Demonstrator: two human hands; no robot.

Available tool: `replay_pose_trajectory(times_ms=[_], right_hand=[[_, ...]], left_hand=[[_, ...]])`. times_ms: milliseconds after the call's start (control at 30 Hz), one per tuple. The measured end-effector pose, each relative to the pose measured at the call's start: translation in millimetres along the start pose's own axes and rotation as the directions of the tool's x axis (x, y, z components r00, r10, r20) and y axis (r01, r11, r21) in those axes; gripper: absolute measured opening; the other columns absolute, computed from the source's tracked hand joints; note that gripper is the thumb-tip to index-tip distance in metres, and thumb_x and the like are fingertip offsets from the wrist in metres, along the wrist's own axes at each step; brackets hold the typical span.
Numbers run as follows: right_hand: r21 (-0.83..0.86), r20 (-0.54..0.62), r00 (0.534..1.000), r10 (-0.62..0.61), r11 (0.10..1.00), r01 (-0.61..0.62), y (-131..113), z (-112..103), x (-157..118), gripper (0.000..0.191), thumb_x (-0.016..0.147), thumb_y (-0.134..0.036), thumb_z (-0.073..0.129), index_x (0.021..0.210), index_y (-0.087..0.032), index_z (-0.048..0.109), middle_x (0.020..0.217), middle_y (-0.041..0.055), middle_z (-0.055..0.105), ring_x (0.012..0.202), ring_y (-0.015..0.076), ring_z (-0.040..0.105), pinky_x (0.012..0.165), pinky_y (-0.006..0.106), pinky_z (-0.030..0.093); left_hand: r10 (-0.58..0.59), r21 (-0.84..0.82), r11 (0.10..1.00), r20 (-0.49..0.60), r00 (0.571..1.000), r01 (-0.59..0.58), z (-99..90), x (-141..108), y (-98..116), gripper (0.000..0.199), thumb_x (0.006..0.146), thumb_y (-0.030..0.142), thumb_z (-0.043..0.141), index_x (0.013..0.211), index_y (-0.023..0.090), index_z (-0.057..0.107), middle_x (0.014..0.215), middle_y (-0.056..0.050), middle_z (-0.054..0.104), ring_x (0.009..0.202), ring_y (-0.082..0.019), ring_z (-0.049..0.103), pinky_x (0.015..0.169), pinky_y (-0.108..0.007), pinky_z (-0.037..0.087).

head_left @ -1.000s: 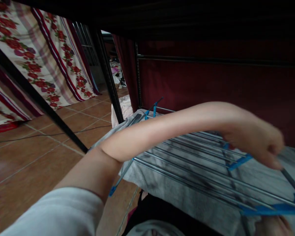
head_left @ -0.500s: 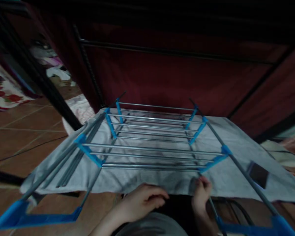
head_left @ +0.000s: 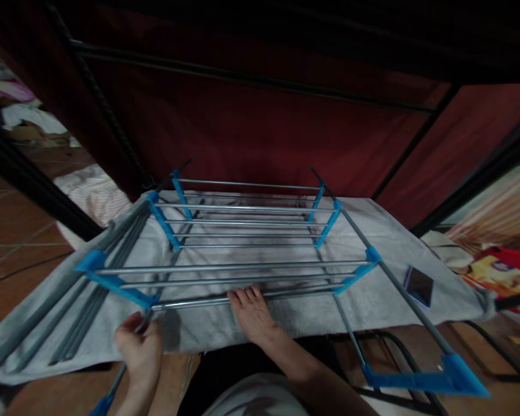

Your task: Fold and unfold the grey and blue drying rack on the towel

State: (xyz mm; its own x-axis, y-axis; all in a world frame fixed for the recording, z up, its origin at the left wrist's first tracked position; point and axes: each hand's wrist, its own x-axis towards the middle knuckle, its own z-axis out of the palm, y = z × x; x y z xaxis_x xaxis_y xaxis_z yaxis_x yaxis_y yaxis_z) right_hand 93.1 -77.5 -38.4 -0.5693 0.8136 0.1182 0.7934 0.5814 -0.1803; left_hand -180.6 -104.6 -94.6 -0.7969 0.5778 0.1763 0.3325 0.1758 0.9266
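Observation:
A rack of grey metal tubes and blue plastic brackets [head_left: 355,277] lies across a cloth-covered table [head_left: 286,323]. My left hand [head_left: 138,346] is closed round a side tube just below the front left bracket [head_left: 125,292]. Midway along the front, my right hand [head_left: 253,315] has its fingers hooked over the nearest crossbar [head_left: 190,303]. More crossbars run between brackets farther back. Several loose grey tubes [head_left: 84,315] lie side by side at the left. One blue end piece [head_left: 424,381] juts past the table's front edge at the right.
A phone [head_left: 419,286] rests on the cloth at the right. Dark red panels [head_left: 260,133] stand behind the table. A black metal chair frame [head_left: 398,346] is at the lower right, and a red and yellow package [head_left: 502,268] lies beyond the table's right end.
My left hand has moved left to the side tube. My right hand has left the right side tube and taken hold of the front crossbar. The view has shifted right.

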Motion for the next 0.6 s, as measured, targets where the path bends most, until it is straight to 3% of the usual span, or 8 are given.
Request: replay_pose_trajectory(times_ms=[67,133,267,467,600], right_hand=[[-0.020,0.087,0.996,0.011,1.000,-0.009,-4.8,-5.7,9.8,0.045,0.094,-0.008,0.038,0.136,-0.018,0.051,0.123,0.0113,0.063,0.111,0.0223,0.059,0.101,0.041,0.045],[-0.042,0.144,0.990,0.001,0.999,0.005,-6.7,-12.1,17.0,0.041,0.094,-0.008,0.036,0.128,-0.019,0.057,0.119,0.0113,0.065,0.107,0.0224,0.061,0.095,0.038,0.047],[-0.047,0.186,0.982,-0.021,0.998,0.030,-3.5,-21.2,26.8,0.038,0.099,-0.016,0.033,0.128,-0.020,0.057,0.119,0.0111,0.066,0.103,0.0224,0.064,0.091,0.035,0.047],[-0.012,0.195,0.980,-0.027,0.999,0.030,0.0,-27.4,24.7,0.038,0.103,-0.026,0.028,0.130,-0.023,0.055,0.118,0.0084,0.069,0.101,0.0228,0.067,0.088,0.035,0.047],[-0.008,0.184,0.983,-0.026,1.000,0.028,0.3,-30.2,23.4,0.038,0.104,-0.028,0.029,0.132,-0.024,0.054,0.120,0.0078,0.069,0.102,0.0212,0.068,0.087,0.032,0.048]], left_hand=[[-0.035,-0.040,0.999,-0.040,0.999,0.033,3.7,3.8,2.9,0.048,0.062,0.030,0.064,0.107,0.020,0.052,0.105,-0.006,0.057,0.096,-0.026,0.059,0.097,-0.049,0.049],[-0.062,-0.101,0.993,-0.010,0.998,0.060,8.4,6.1,9.4,0.047,0.063,0.022,0.062,0.109,0.020,0.053,0.110,-0.008,0.059,0.103,-0.025,0.058,0.103,-0.047,0.045],[0.006,-0.189,0.982,0.009,1.000,-0.004,18.3,12.2,16.2,0.052,0.063,0.014,0.059,0.114,0.018,0.055,0.116,-0.011,0.061,0.114,-0.026,0.057,0.110,-0.045,0.039],[0.107,-0.230,0.968,-0.007,0.994,-0.106,19.1,18.0,18.8,0.035,0.075,0.025,0.063,0.110,0.020,0.059,0.114,-0.009,0.065,0.111,-0.024,0.058,0.108,-0.041,0.040],[0.087,-0.302,0.950,0.008,0.996,-0.081,18.3,24.9,25.3,0.030,0.077,0.034,0.064,0.103,0.019,0.062,0.100,-0.006,0.067,0.099,-0.022,0.060,0.101,-0.038,0.044]])
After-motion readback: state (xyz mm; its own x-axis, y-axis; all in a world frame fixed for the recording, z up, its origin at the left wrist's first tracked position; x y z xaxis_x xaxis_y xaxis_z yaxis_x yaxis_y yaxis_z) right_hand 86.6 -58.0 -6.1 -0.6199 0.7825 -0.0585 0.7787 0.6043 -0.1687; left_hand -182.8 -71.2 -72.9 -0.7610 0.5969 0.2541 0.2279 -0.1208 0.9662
